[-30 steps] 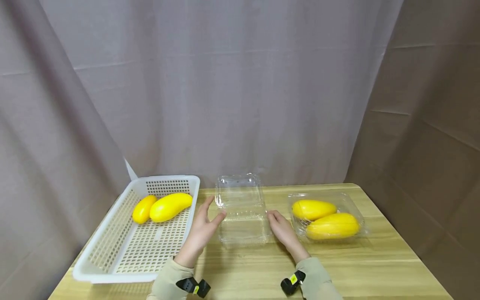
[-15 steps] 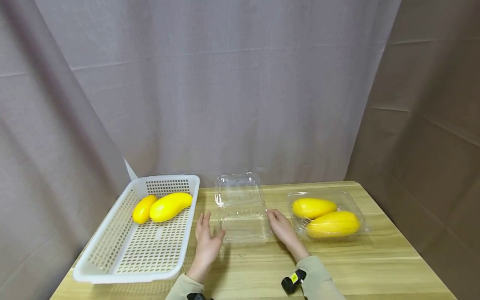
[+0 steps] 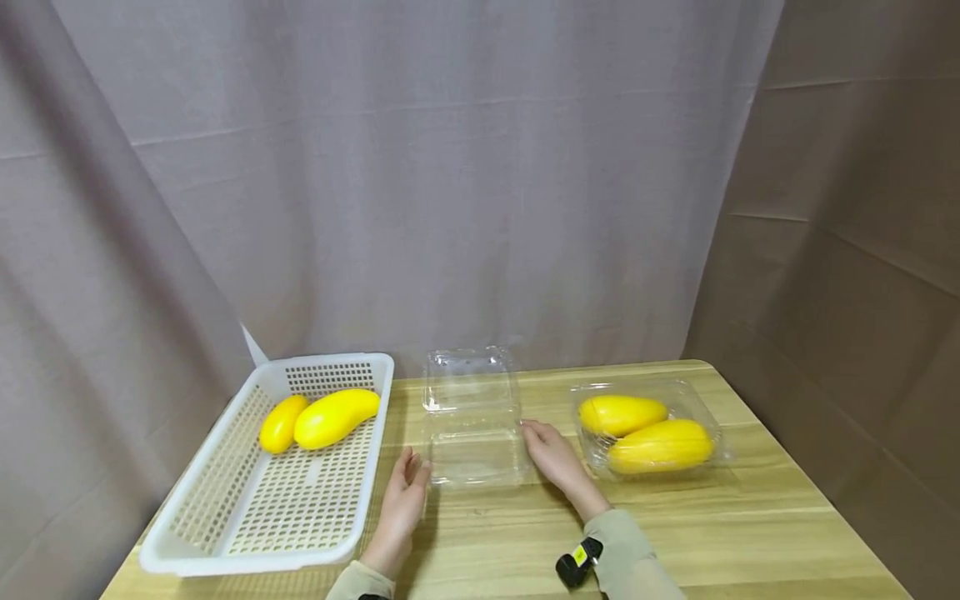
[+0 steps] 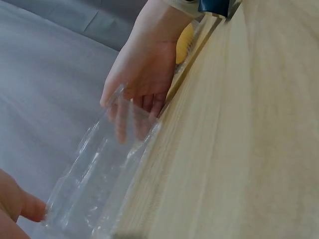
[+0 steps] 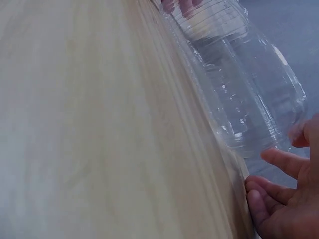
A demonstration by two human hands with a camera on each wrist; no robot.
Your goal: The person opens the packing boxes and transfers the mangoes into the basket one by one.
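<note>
An open clear plastic clamshell container [image 3: 480,457] lies on the table between my hands, its lid [image 3: 471,382] folded back toward the curtain. My left hand [image 3: 403,500] is at the container's left side, with a fingertip at its edge in the left wrist view. On the opposite side, my right hand [image 3: 557,460] has its fingertips at the container's side wall. Relaxed fingers of the right hand [image 5: 294,194] show beside the clear plastic in the right wrist view. Neither hand visibly grips it. No contents show in the container.
Left stands a white perforated basket [image 3: 255,554] with two yellow mango-like fruits [image 3: 336,418]. To the right, a second clear container [image 3: 693,408] holds two similar yellow fruits [image 3: 660,447]. A grey curtain [image 3: 450,208] hangs behind the wooden table [image 3: 502,550].
My left hand has moved back toward me along the container's left side, and its spread fingers have come closer together. My right hand has stayed beside the container. The view has shifted slightly.
</note>
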